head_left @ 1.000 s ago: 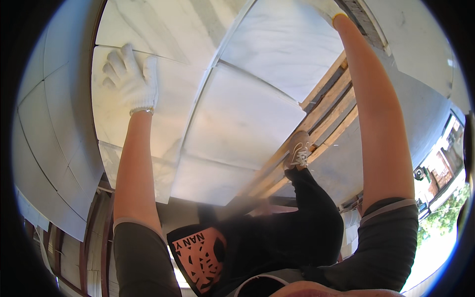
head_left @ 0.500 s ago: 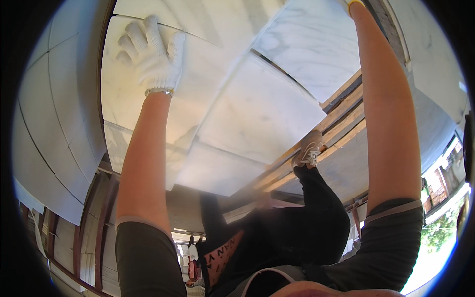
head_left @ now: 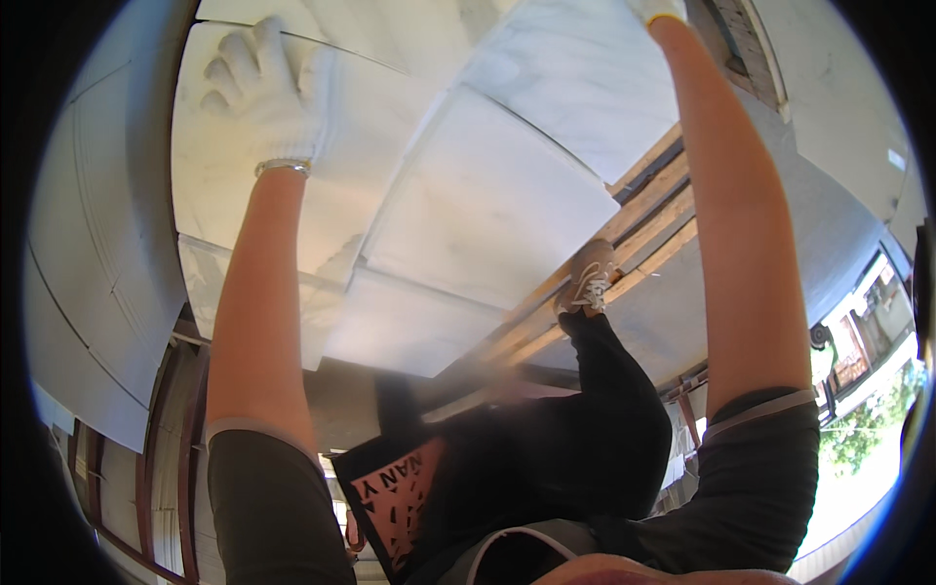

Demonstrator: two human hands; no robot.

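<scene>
My left hand point(head_left: 268, 97), in a white knitted glove, lies flat with fingers spread on a pale, marble-like slab point(head_left: 366, 132). Beside that slab is another white slab point(head_left: 487, 185), with a dark gap along its far edge. A grey-veined slab point(head_left: 575, 73) lies beyond, and my right arm reaches to its far right side. At the top edge of the view, my right hand point(head_left: 663, 9) shows only a bit of white glove and a yellow cuff; its fingers are cut off. A smaller white slab point(head_left: 419, 317) lies closest to my body.
Wooden slats point(head_left: 648, 219) run along the right side of the slabs, with my shoe point(head_left: 590, 273) against them. Large pale panels point(head_left: 93, 263) stand at the left. A grey surface point(head_left: 663, 322) lies right of the slats, and more pale sheets point(head_left: 838, 97) are at the far right.
The whole view has shifted, so slabs and arms appear further left. My left hand stays flat on the same slab. Slightly more of my right glove shows.
</scene>
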